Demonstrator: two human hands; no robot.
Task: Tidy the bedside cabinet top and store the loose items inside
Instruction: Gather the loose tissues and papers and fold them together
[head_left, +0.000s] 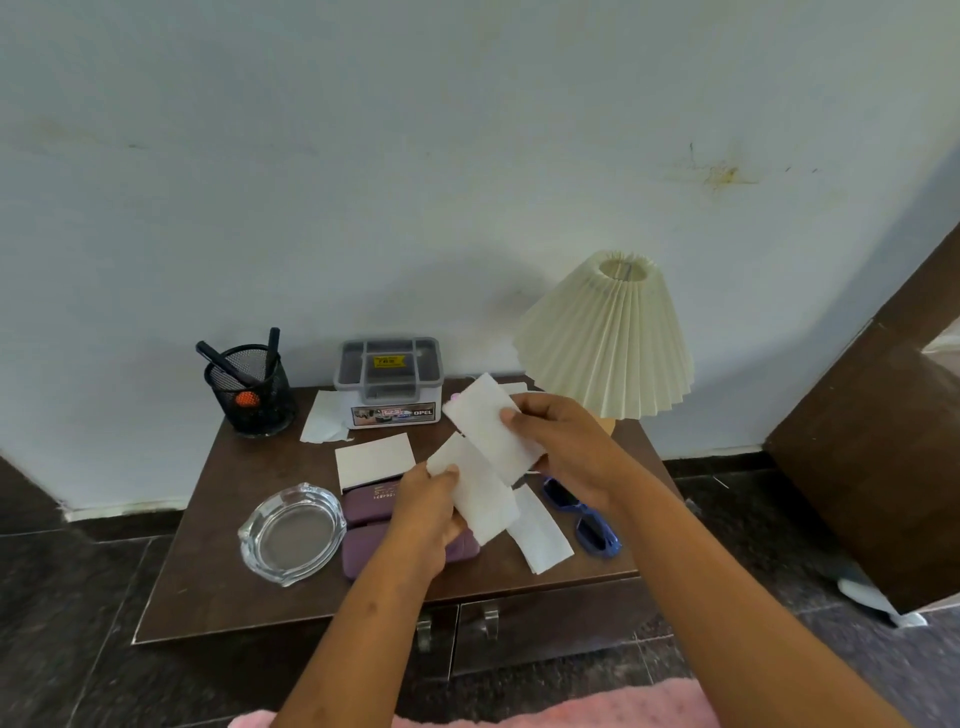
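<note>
R hand (563, 447) fingers (511, 418) pinch 1 white tissue sheet (488, 426); L hand (431, 512) fingers pinch a 2nd sheet (480, 501), both held above the counter (208, 571). More loose tissues (540, 530) lie nr blue sunglasses (584, 517), purple case (371, 501), glass ashtray (292, 532). Risk: thin sheets slip or tear if stacked w/ a loose pinch; cabinet drawers (545, 623) not opened yet.

Brown cabinet top (208, 587) bears ashtray (292, 532), sunglasses (584, 519), lamp (608, 338), box (388, 382).
</note>
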